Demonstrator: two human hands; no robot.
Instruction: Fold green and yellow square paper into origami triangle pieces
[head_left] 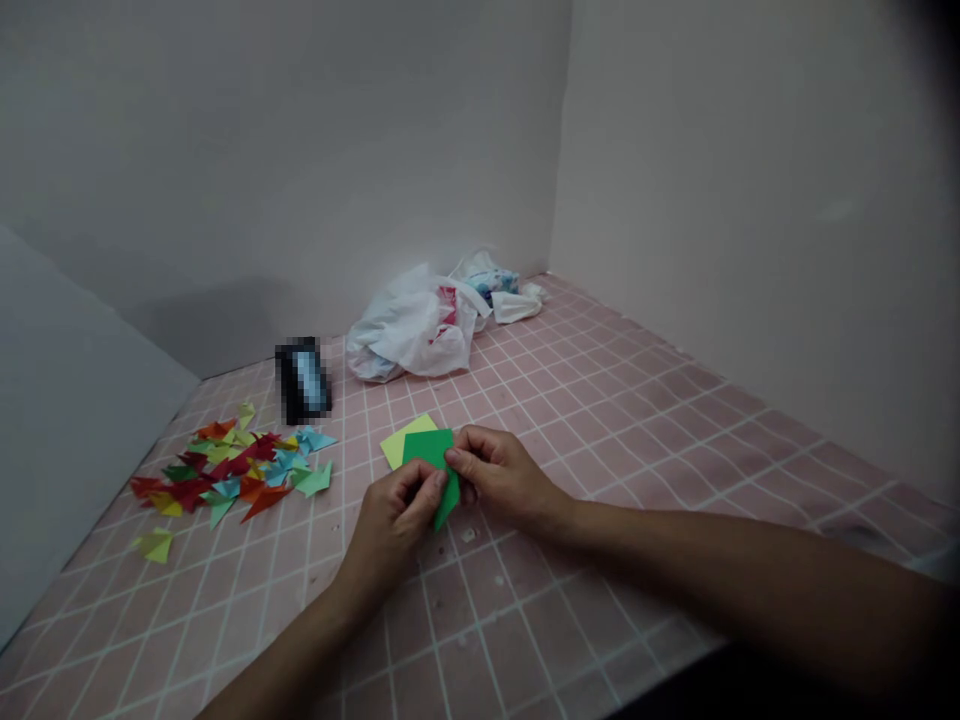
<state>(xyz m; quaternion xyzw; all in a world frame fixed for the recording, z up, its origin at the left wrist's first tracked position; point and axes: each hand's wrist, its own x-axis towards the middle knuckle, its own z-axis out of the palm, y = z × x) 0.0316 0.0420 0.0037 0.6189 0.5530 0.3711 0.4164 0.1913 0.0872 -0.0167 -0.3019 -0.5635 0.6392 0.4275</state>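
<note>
A green sheet of origami paper [427, 447], partly folded, is held between both hands above the table. My left hand [403, 507] pinches its lower left side with thumb and fingers. At the paper's right edge, my right hand [499, 475] grips with thumb and fingertips. A pointed green flap hangs below the hands. Behind the green piece lies yellow paper [397, 443] on the tablecloth, partly covered by it. My fingers hide part of the folds.
Folded paper pieces [247, 465] in several colours lie heaped on the left. A blurred dark device [304, 380] stands behind them. White plastic bags [412, 325] rest against the back wall. A pink checked tablecloth [600, 400] covers the table; walls border it left, back and right.
</note>
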